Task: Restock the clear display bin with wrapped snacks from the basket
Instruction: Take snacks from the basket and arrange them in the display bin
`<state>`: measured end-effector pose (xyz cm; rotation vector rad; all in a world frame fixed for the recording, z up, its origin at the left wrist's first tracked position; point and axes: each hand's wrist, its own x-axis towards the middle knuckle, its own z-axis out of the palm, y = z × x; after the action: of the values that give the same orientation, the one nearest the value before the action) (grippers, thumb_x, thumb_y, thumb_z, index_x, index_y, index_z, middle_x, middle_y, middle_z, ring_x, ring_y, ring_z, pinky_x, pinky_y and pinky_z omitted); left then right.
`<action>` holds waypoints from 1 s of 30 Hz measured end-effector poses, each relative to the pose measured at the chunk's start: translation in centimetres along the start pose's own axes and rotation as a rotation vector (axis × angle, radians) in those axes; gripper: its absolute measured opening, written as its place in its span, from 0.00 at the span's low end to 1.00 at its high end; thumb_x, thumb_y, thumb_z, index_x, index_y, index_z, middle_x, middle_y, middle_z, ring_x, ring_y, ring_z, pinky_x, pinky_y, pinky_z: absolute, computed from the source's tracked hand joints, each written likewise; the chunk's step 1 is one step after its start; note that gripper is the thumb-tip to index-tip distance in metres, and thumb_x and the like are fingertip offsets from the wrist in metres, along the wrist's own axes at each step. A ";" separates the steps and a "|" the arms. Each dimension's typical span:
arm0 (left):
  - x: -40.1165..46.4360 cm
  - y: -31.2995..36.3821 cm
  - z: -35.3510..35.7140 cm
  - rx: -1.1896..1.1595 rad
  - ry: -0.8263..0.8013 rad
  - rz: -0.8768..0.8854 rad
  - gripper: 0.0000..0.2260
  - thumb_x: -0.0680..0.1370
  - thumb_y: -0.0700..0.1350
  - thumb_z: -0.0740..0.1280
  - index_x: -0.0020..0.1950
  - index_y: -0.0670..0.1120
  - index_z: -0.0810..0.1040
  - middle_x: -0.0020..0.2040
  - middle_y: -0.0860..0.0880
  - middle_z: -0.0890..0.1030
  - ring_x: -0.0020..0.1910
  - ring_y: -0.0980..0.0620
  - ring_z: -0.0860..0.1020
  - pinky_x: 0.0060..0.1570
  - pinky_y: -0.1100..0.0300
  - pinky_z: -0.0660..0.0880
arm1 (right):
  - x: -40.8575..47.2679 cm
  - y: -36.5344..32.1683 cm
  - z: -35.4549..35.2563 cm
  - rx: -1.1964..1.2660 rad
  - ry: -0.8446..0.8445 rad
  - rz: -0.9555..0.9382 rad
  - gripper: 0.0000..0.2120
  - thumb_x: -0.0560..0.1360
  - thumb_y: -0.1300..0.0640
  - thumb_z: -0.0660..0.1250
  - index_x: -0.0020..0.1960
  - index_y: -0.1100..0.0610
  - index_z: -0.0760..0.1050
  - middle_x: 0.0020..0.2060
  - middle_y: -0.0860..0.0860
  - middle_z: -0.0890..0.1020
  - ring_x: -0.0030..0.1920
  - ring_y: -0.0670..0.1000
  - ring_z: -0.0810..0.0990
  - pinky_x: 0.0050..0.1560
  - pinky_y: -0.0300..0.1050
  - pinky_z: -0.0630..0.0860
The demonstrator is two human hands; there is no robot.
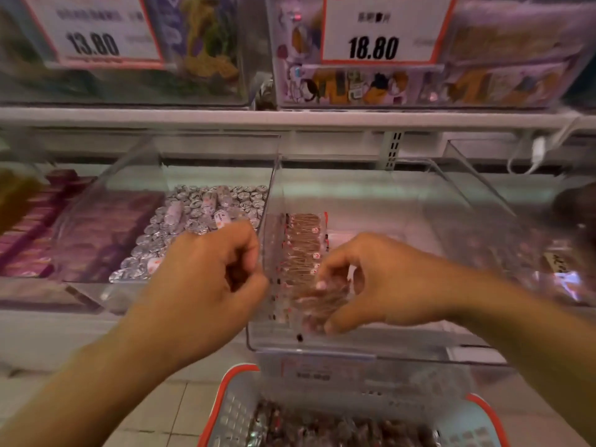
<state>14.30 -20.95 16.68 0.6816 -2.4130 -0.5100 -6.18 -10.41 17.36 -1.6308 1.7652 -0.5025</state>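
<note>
Nearest to us, a basket (483,411) with an orange-red rim sits low in the view, its lower part cut off by the frame edge. Inside we see brownish wrapped snacks (322,429), blurred so that we cannot count them.

Just above the basket stands the clear display bin (387,346), mostly bare on its right side. A label on its front wall is too blurred to read. Along the bin's left side runs a row of wrapped snacks (303,240), brown with red-and-white ends.

Both forearms reach in from the bottom corners. The right hand (380,285) is inside the bin; its grip is curled around a small bunch of wrapped snacks (319,304), thumb below and fingers above, at the near end of the row. Motion blur hides how many it holds. The left hand (209,279) is at the bin's left wall with fingers curled in; we cannot tell whether it grips the wall or anything at all.

Further left, a neighbouring bin holds silver-foil sweets (200,221), and beyond that lie purple packets (106,233).

On the upper shelf (290,119), price cards read 13.80 (93,43) and 18.80 (373,48); the smaller print is illegible.
</note>
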 end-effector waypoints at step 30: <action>-1.5 0.2 -1.2 -0.238 -0.149 -0.013 0.19 0.73 0.45 0.69 0.26 0.45 0.66 0.22 0.54 0.63 0.22 0.60 0.61 0.24 0.71 0.59 | -1.2 -3.5 1.0 -0.158 0.352 -0.121 0.07 0.71 0.48 0.76 0.38 0.51 0.83 0.27 0.41 0.78 0.30 0.38 0.76 0.31 0.29 0.66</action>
<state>16.05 -20.19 17.10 0.5738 -2.4315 -0.8654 -2.96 -9.53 19.28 -1.8560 2.0085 -0.7619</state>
